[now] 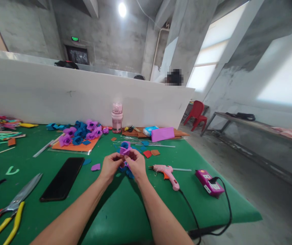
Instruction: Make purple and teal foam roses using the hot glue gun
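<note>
Green felt table [125,211] beneath grey concrete walls [110,34].

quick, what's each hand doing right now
left hand: closed, pinching the purple foam flower
right hand: closed on the same flower from the other side

Bare forearms; hands [124,165] ungloved (no sleeves visible)

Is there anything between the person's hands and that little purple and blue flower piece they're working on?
Nothing visible. Both the left hand and the right hand already grip the purple and blue foam flower directly, above the green table. The pink glue gun lies off to the right, apart.
</note>
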A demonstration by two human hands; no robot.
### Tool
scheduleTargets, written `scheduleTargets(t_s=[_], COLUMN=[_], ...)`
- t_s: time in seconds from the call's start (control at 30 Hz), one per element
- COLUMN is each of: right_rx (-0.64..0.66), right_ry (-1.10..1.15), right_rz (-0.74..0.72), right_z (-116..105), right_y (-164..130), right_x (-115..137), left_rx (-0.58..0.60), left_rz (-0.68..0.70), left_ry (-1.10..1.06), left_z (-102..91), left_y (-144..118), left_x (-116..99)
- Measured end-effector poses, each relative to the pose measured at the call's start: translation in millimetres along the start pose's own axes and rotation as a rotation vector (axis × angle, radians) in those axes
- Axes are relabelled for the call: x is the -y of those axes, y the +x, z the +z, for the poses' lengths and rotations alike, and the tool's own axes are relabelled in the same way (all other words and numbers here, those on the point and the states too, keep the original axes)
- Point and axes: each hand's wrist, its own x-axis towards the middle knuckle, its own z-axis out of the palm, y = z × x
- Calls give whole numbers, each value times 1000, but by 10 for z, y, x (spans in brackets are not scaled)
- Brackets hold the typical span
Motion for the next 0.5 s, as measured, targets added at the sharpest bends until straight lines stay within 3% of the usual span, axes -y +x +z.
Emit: scheduleTargets(t_s=[0.27,0.4,0.5], right_rx=[55,31,2], right_ry=[270,291,304], right_rz=[88,102,120], right_z=[29,-29,-75], right_y=[-5,31,51], right_x=[-28,0,38], left_rx=[-19,44,16], left_rz=[-2,-3,-18], left_ry=[23,51,21], left_z=[25,39,-2], left_y=[-19,-22,9], left_x=[-7,-63,-92])
